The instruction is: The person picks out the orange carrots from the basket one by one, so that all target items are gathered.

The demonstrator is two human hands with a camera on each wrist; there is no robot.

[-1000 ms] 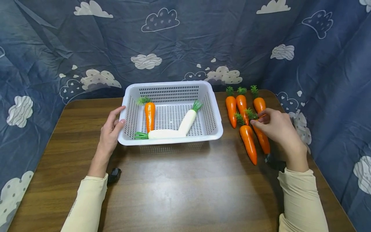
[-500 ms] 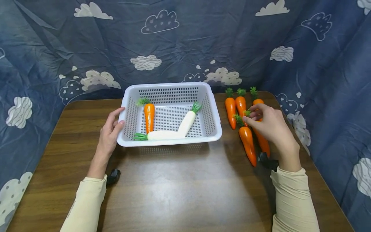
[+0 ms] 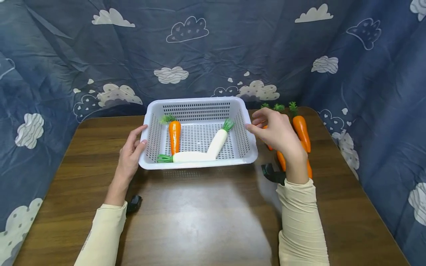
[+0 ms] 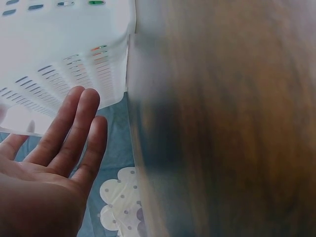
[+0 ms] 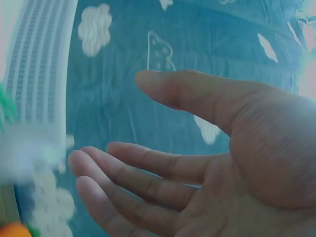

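A white slotted plastic basket (image 3: 198, 165) stands on the table, seen in the head view. Inside are one orange carrot (image 3: 174, 133) and two white radishes, one upright-slanted radish (image 3: 217, 142) and one lying radish (image 3: 189, 156) along the front wall. At the basket's left end, my left hand (image 3: 129, 155) touches the rim, its fingers extended; the left wrist view shows them against the outer wall. My right hand (image 3: 281, 135) hovers by the right rim. Its fingers are spread and hold nothing in the right wrist view. Several carrots lie right of it, partly hidden by the hand and forearm.
One carrot (image 3: 301, 129) shows fully at the table's right. The brown wooden table (image 3: 199, 214) extends in front of the basket. A dark blue cloud-print cloth (image 3: 199, 55) hangs behind the table and along its right side.
My right hand has moved left from over the carrots to the basket's right rim, carrying nothing. My left hand stays at the left rim. The basket's contents look the same.
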